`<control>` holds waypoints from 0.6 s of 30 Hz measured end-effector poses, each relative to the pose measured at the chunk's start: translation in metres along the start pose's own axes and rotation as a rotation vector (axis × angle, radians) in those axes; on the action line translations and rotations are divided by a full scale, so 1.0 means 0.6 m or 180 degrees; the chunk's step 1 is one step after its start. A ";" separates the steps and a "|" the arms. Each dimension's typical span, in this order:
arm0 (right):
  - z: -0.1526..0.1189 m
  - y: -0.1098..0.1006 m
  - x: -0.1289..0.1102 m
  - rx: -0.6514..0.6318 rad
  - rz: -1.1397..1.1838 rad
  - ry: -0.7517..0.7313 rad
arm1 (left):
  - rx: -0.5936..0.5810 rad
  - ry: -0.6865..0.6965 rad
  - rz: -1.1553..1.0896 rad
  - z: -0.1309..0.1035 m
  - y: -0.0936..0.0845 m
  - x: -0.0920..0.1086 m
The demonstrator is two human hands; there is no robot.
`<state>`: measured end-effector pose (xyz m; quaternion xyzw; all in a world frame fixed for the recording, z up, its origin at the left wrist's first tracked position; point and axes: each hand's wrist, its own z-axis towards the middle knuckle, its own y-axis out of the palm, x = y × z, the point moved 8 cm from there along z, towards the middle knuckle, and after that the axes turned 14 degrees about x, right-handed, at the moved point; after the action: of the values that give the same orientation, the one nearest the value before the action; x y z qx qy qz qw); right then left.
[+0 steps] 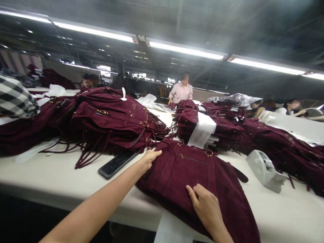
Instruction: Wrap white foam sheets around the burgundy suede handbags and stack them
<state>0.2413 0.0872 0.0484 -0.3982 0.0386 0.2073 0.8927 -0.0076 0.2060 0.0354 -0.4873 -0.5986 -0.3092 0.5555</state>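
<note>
A maroon bag [187,168] with a zip pocket, straps and brass-coloured rings lies at the table's front edge, its lower part reaching over the edge. My left hand [150,159] grips the bag's upper left side, thumb on top and the other fingers mostly hidden. On the bag's lower front rests my right hand [205,201], fingers curled against the cloth, with no separate object visible in it. A dark phone [117,164] lies on the table just left of my left hand. White paper [174,229] hangs below the bag.
Piles of maroon bags [111,118] stand on the pale table [63,179], left and behind. Another stack [210,118] has white paper [202,130] over it. A grey tape dispenser [265,170] sits to the right. A person in a pink shirt [181,91] stands across the table.
</note>
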 end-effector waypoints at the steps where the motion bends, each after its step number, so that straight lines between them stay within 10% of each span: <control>1: 0.001 0.002 0.000 0.0022 -0.0002 -0.0011 | -0.0145 -0.0121 -0.0180 -0.006 -0.003 -0.012; 5: 0.002 -0.007 -0.020 0.0050 0.0212 -0.0546 | -0.0556 -0.0482 -0.0593 -0.016 -0.008 -0.042; 10: -0.014 0.008 -0.061 -0.0867 0.0250 -0.1450 | -0.0441 -0.0618 -0.0766 0.004 -0.015 -0.045; 18: -0.021 0.034 -0.056 -0.1348 0.0231 -0.1404 | -0.0275 0.0004 0.0226 -0.031 -0.097 -0.007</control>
<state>0.2034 0.0787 0.0333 -0.5190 -0.1859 0.3240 0.7688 -0.0550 0.1685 0.0447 -0.5315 -0.5667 -0.3151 0.5450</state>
